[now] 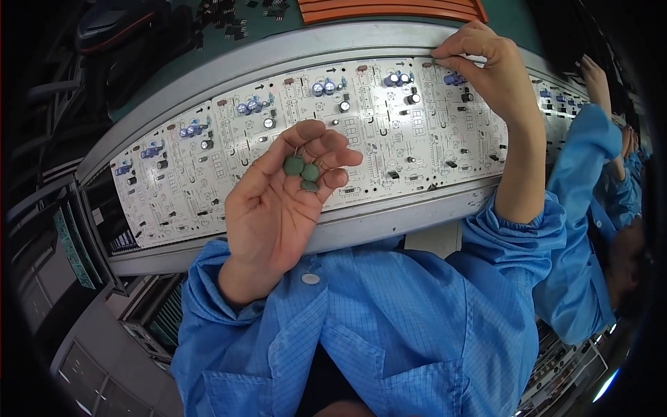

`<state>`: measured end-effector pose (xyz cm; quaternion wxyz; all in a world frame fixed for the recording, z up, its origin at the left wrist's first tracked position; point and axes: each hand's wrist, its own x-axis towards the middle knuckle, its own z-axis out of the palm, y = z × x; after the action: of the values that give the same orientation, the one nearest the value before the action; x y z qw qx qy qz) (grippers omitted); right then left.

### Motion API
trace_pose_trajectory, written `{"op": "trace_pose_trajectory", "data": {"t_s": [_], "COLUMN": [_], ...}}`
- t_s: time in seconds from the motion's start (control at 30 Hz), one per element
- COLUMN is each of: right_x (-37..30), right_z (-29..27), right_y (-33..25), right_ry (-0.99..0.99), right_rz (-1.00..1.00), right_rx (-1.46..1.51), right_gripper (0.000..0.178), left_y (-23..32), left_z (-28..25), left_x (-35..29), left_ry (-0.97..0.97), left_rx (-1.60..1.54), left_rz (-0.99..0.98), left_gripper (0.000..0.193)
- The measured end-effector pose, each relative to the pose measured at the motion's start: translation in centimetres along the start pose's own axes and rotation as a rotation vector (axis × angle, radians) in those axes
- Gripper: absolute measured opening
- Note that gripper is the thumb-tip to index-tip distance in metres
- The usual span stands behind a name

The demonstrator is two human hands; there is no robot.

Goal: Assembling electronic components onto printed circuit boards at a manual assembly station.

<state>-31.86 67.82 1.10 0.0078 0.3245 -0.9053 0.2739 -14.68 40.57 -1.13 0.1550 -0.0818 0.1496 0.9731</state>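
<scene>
My left hand (274, 201) is turned palm up over the near side of the white circuit boards (292, 154), its fingers loosely curled. Three green disc-shaped components with wire leads (294, 165) lie on its fingers. Farther off to the right, my right hand (490, 69) reaches to the far edge of the boards. Its thumb and forefinger are pinched together just above the board surface, beside a small brown-red part. Whatever is between those fingertips is too small or hidden to make out. Blue capacitors (324, 88) and black cylindrical capacitors (344, 106) stand on the boards.
Metal rails (389, 224) run along both long sides of the boards. Beyond them are an orange tray (389, 10) and scattered black parts (221, 15) on a green surface. At right, a co-worker's blue sleeve (580, 149) and hand are close by. Green boards (73, 244) stand at left.
</scene>
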Motion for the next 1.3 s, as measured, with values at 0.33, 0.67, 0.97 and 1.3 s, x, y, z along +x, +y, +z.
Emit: {"op": "trace_pose_trajectory", "data": {"t_s": [0.33, 0.67, 0.97, 1.3], "right_x": [0.3, 1.3, 1.0, 1.5], "right_z": [-0.5, -1.0, 5.6, 4.0], "right_y": [0.4, -5.0, -13.4, -12.2], "right_ry": [-0.113, 0.025, -0.148, -0.067], "right_rz": [-0.111, -0.344, -0.565, -0.422], "right_rx": [-0.038, 0.115, 0.232, 0.379], "right_gripper": [0.017, 0.020, 0.035, 0.026], "left_y": [0.2, 0.5, 0.3, 0.5], "left_z": [-0.5, 2.0, -0.8, 0.1], "left_x": [-0.2, 0.1, -0.5, -0.6], "left_ry": [-0.042, 0.142, -0.029, -0.017], "left_rx": [-0.033, -0.023, -0.192, -0.291], "left_rz": [0.013, 0.000, -0.052, -0.030], "left_gripper": [0.050, 0.058, 0.061, 0.065]}}
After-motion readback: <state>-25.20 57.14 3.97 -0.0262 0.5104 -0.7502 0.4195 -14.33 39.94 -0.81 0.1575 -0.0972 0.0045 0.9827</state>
